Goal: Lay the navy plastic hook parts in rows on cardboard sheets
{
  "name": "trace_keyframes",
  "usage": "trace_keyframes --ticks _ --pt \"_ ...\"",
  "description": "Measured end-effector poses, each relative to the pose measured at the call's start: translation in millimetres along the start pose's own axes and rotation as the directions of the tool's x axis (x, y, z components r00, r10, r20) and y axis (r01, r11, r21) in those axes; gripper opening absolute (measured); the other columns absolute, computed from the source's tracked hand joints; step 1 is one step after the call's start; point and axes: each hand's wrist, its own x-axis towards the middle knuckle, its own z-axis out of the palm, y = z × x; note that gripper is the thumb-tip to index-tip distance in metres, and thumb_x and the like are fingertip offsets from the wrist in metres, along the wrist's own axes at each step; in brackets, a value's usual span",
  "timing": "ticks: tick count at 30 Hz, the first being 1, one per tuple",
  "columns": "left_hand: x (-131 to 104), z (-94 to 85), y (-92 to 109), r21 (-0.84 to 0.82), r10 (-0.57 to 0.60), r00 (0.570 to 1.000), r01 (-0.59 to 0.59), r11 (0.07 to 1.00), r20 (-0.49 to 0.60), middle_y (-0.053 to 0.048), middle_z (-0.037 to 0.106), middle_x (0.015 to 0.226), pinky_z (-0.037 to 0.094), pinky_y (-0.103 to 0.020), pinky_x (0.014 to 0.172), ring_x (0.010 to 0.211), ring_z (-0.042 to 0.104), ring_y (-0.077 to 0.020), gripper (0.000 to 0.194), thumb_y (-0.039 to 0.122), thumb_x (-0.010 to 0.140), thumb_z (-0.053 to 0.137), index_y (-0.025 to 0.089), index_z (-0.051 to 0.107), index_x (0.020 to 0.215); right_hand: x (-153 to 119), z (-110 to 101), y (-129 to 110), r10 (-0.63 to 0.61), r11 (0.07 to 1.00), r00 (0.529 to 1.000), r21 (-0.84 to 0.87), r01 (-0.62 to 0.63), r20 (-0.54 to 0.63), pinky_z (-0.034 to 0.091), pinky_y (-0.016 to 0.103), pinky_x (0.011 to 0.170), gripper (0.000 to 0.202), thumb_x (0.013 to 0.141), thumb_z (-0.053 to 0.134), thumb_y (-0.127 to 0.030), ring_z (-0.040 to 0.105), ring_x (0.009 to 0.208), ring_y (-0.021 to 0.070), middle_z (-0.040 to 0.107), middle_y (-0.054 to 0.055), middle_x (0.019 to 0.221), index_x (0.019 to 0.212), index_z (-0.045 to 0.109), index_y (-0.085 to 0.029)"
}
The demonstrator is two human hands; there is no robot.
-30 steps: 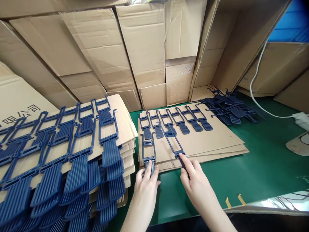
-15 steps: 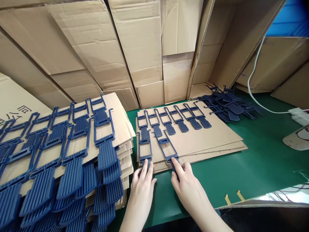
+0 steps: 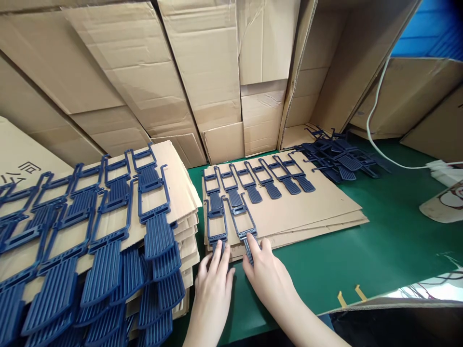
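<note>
resting on the ribbed pad of the left frame (image 3: 217,238), the left grip (image 3: 212,284) has its index and middle fingers laid over it, thumb out to the right; whether it squeezes the pad i cannot tell. just to its right, the right grip (image 3: 271,272) is grasping the pad of the right frame (image 3: 243,234), index finger on top, thumb at the pad's left side. both frames are navy and lie flat, side by side, straight ahead of the grips, on a few brown cards (image 3: 300,207), their pads at the near edge.

to the left of the left grip rises a stack (image 3: 173,188) of cards layered with more navy frames, ribbed pads jutting out on the near side. well right of the right grip, two yellow tabs (image 3: 341,299) sit by the near edge of the green worktop (image 3: 325,250).

beyond both grips, a row (image 3: 272,189) of six frames lies on the same cards, its two leftmost pads reaching in between the arms of the near frames. farther out to the right are a jumbled heap (image 3: 343,154) of frames and a white cord (image 3: 369,120). behind everything stand cardboard boxes (image 3: 202,62).
</note>
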Motion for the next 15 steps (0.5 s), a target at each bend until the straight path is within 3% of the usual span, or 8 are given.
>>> trace_keyframes --ticks 5,11,15 --pt "-1.2 0.8 1.8 -0.008 -0.004 0.999 0.004 1.0 -0.033 -0.006 0.039 0.137 0.047 -0.038 0.088 0.113 0.045 -0.024 0.057 0.022 0.09 0.039 0.023 0.014 0.141 4.8 -5.2 -2.7 0.012 1.0 0.998 0.013 -0.013 0.062 0.038 0.019 0.042 0.042 0.087 0.039 -0.025 0.058 0.055 0.0113 0.05 0.009 0.095 0.129 0.045 -0.02" --pt "-10.4 -6.7 21.6 0.018 -0.042 0.984 0.046 0.999 -0.173 -0.014 0.025 0.143 0.04 -0.049 0.091 0.122 0.034 -0.0337 0.065 0.021 0.087 0.046 0.022 0.011 0.142 3.4 -5.5 -6.5 0.012 1.0 0.996 0.005 -0.012 0.086 0.042 0.023 0.045 0.045 0.088 0.04 -0.029 0.059 0.059 0.0142 0.05 0.01 0.1 0.132 0.041 -0.02" --pt "-37.5 -3.0 39.7 0.0 0.01 0.96 -0.01 1.0 -0.281 -0.005 0.007 0.149 0.041 -0.048 0.085 0.112 0.041 -0.0336 0.076 0.01 0.081 0.049 0.029 0.007 0.142 0.1 -17.5 7.9 -0.009 1.0 0.999 -0.008 0.01 0.039 0.042 0.023 0.05 0.05 0.086 0.044 -0.04 0.059 0.07 0.0171 0.052 0.008 0.097 0.133 0.038 -0.023"
